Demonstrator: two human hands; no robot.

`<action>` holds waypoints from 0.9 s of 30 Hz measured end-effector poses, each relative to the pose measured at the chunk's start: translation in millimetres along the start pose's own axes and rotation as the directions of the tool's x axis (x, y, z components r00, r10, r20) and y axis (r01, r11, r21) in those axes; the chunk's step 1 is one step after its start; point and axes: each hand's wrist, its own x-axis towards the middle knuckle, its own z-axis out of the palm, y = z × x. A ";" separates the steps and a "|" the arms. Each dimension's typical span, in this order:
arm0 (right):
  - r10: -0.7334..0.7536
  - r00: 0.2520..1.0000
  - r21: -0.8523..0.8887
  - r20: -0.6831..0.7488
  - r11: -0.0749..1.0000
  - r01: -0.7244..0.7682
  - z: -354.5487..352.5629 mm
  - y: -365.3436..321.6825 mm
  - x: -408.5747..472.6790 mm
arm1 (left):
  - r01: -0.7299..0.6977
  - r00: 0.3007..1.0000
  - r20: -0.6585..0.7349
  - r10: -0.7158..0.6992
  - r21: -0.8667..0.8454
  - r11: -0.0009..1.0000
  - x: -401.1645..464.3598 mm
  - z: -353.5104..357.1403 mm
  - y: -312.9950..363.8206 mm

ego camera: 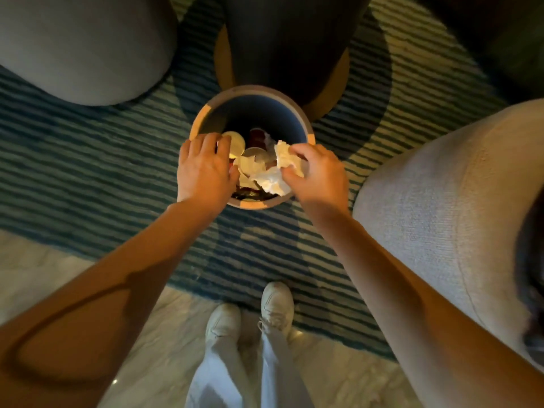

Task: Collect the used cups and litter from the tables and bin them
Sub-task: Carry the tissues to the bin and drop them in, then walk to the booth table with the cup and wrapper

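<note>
Right fingers (290, 160) pinching crumpled white tissue (284, 157) over round bin (253, 91); left fingers (217, 142) loosely spread, empty.

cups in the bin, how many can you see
2 in the bin: a red cup towards the far side and a white cup just nearer, beside the crumpled paper. More may be hidden beneath the litter and hands.

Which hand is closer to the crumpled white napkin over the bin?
Right. The right hand is pinching the crumpled napkin itself; the left hand is across the bin opening, at its opposite rim.
</note>
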 end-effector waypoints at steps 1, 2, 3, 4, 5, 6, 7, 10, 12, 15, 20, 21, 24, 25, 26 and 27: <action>-0.005 1.000 -0.039 0.008 0.999 0.005 5.0 -4.4 8.9 | 0.016 1.000 0.006 -0.016 0.005 1.000 -2.9 -3.8 -2.0; -0.009 1.000 -0.064 0.022 0.998 0.011 9.7 -8.3 16.5 | 0.032 0.999 0.016 -0.032 0.006 0.999 -5.7 -7.7 -3.7; -0.011 0.999 -0.077 0.049 0.997 0.014 13.9 -11.6 22.4 | 0.042 0.999 0.028 -0.042 0.005 0.999 -8.1 -11.6 -4.9; -0.003 0.996 -0.088 0.090 0.996 0.011 16.7 -13.9 25.4 | 0.045 0.998 0.037 -0.045 0.002 0.999 -10.8 -15.6 -5.5; 0.012 0.991 -0.106 0.136 0.994 0.002 18.6 -14.6 25.7 | 0.039 0.998 0.043 -0.039 0.001 0.999 -13.2 -19.6 -5.7; 0.031 0.985 -0.134 0.170 0.991 -0.008 19.4 -15.0 23.2 | 0.029 0.998 0.050 -0.029 0.004 1.000 -15.6 -23.6 -5.8; 0.047 0.983 -0.159 0.177 0.987 -0.018 18.3 -14.7 17.5 | 0.014 0.998 0.059 -0.015 0.013 1.000 -18.3 -28.1 -5.4; 0.047 0.994 -0.193 0.094 0.981 -0.028 1.0 -13.4 -14.0 | -0.048 0.996 0.077 0.046 0.033 0.998 -29.8 -47.7 0.9; 0.024 1.000 -0.203 0.019 0.979 -0.019 -20.1 -12.9 -43.3 | -0.104 0.992 0.075 0.100 0.041 0.994 -40.1 -63.8 8.5; 0.028 0.996 -0.212 -0.086 0.976 -0.046 -58.9 -12.9 -93.0 | -0.197 0.978 0.075 0.193 0.050 0.979 -60.0 -91.7 21.8; 0.140 0.971 -0.223 -0.193 0.958 -0.182 -126.0 -22.6 -192.6 | -0.359 0.930 0.096 0.356 0.023 0.933 -116.4 -141.2 50.5; 0.168 0.966 -0.228 -0.197 0.951 -0.211 -137.4 -25.0 -214.7 | -0.383 0.919 0.107 0.380 0.018 0.923 -130.2 -152.3 56.9; 0.219 0.941 -0.209 -0.257 0.938 -0.275 -168.8 -32.0 -283.4 | -0.461 0.879 0.140 0.455 0.012 0.887 -175.4 -190.3 77.5; 0.237 0.929 -0.192 -0.285 0.935 -0.298 -178.4 -35.2 -307.1 | -0.494 0.860 0.150 0.487 0.014 0.869 -191.8 -203.5 84.5; 0.258 0.915 -0.172 -0.310 0.931 -0.321 -186.6 -38.2 -331.2 | -0.524 0.842 0.164 0.514 0.017 0.852 -208.8 -215.3 91.3; 0.283 0.899 -0.145 -0.334 0.927 -0.346 -194.0 -40.5 -355.0 | -0.549 0.824 0.175 0.538 0.018 0.835 -226.5 -225.7 98.2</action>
